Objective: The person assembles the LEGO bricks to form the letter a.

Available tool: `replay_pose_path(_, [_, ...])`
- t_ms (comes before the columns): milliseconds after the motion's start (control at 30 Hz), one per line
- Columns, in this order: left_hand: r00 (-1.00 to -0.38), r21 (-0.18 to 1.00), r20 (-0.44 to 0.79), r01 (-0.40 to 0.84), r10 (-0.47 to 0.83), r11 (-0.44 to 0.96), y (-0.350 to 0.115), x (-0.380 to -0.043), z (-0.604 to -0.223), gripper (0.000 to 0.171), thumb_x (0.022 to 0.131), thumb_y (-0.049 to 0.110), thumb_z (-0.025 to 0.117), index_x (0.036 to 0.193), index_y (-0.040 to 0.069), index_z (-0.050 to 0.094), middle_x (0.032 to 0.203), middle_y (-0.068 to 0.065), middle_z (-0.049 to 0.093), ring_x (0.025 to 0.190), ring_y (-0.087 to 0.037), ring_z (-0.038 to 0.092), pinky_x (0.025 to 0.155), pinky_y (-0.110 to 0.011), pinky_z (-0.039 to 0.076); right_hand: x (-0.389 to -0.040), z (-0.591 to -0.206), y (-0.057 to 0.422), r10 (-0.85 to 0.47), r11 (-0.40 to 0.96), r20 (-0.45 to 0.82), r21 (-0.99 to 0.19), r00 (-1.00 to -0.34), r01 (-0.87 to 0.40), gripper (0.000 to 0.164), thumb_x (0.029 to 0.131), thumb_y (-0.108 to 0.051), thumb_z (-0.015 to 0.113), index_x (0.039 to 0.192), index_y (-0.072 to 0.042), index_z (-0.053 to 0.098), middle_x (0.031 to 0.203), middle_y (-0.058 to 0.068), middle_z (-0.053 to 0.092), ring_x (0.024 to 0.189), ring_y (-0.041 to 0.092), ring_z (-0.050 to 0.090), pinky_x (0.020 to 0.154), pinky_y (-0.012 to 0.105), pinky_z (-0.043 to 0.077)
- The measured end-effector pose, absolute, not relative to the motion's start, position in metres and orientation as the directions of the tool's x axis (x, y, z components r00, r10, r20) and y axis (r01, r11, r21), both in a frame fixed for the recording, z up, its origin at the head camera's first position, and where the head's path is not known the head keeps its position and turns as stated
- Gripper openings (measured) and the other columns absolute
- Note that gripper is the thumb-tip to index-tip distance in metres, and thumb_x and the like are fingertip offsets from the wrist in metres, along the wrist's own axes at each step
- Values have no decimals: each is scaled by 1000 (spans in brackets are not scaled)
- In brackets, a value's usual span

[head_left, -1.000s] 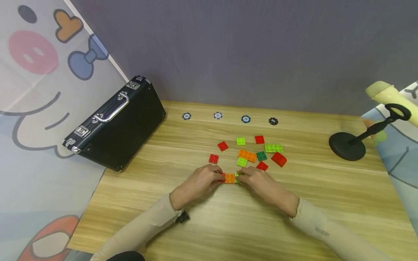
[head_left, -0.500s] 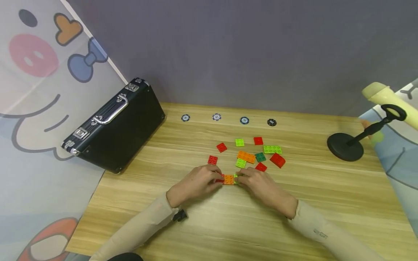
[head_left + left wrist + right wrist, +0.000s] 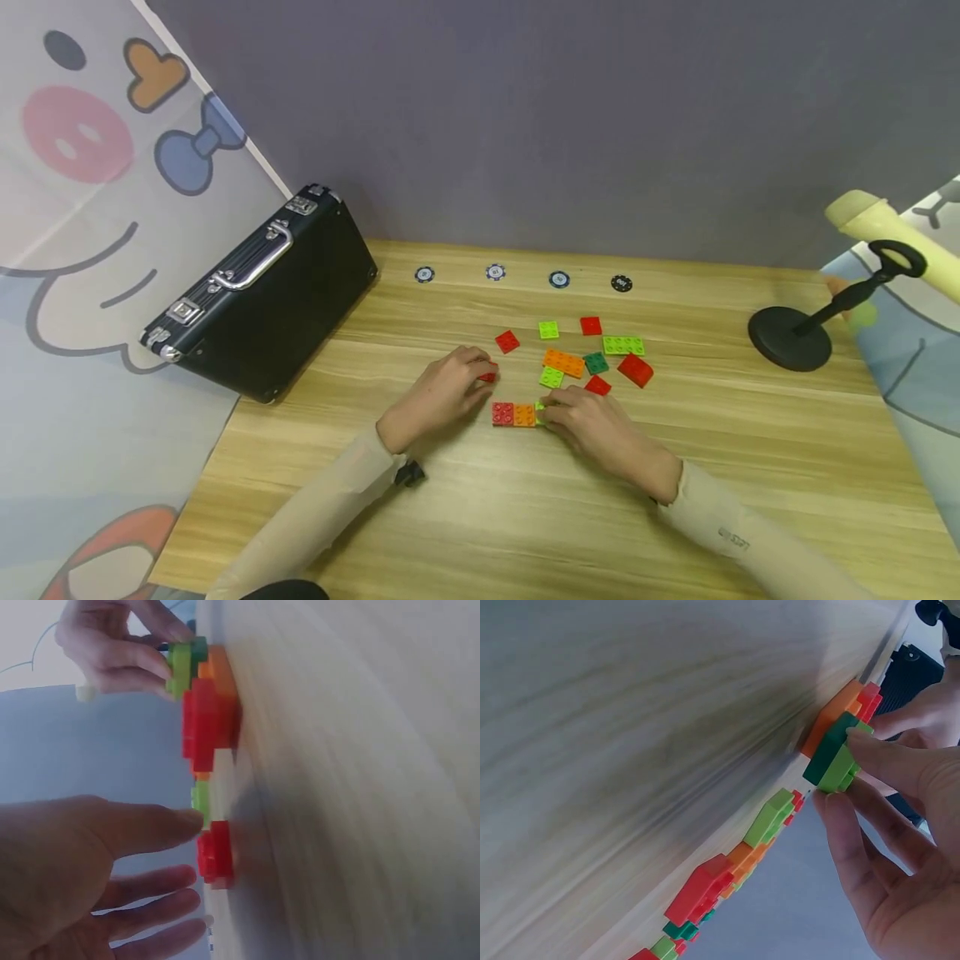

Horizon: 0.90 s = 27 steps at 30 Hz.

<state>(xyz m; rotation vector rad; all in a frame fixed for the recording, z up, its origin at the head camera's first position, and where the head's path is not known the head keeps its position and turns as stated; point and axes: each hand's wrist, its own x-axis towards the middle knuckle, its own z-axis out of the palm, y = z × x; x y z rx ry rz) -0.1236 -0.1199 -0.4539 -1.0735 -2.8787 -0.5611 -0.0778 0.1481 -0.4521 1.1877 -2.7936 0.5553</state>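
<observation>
My left hand [image 3: 438, 396] is at a loose red brick [image 3: 487, 372], partly covering it in the head view. In the left wrist view its thumb and fingers are extended and spread beside that red brick [image 3: 217, 855]. Below it lies a short row: a red brick [image 3: 502, 414] at the left end, with an orange brick [image 3: 524, 415] in the middle. At the right end, my right hand [image 3: 600, 429] pinches a light green brick [image 3: 840, 769] between thumb and fingers. A dark green brick [image 3: 829, 748] sits directly under the light green one.
Behind the row lie several loose bricks, including an orange one [image 3: 564, 362], a long light green one [image 3: 623, 345] and a dark green one [image 3: 596, 362]. Poker chips [image 3: 558, 279] line the back. A black case [image 3: 277, 308] stands left, a microphone stand [image 3: 790, 338] right.
My left hand has let go of the red brick at the row's left end and moved up and left to the loose red brick. The right hand keeps its grip.
</observation>
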Motion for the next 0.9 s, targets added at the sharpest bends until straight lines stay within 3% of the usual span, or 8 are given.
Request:
replay_pose_path(267, [-784,317,54,601,619,734,-121,-131,-462,29,90,10,70,119,15,69,113,1,69,104,-13,64,91,-28,57,-75,-454,147,-679,650,178,-306,-712,-696,14,87,-19,75,101,-22,78,111,-3,73,100,15,69,82,33,61])
replay_pose_path(500, [-771,378,76,609,632,698,-120,-131,-462,27,90,13,71,117,12,70,110,-1,69,96,-10,64,85,-21,57,-76,-454,146,-675,653,177,-311,-717,-691,15,87,-18,74,102,-20,78,111,-2,73,101,16,69,82,33,61])
replay_pose_path(767, [-679,361,175,718,713,595,-119,-113,-453,24,89,17,73,113,16,73,115,1,69,106,-12,64,91,-24,57,-75,-452,148,-667,652,184,-324,-722,-686,15,87,-18,75,101,-20,77,112,-1,73,101,17,69,84,34,61])
replay_pose_path(900, [-648,341,196,749,736,568,-119,-105,-452,22,87,16,74,110,16,75,114,2,69,104,-10,65,88,-22,57,-76,-452,147,-670,646,197,-319,-715,-693,14,87,-18,75,100,-19,77,112,0,73,103,19,69,85,37,60])
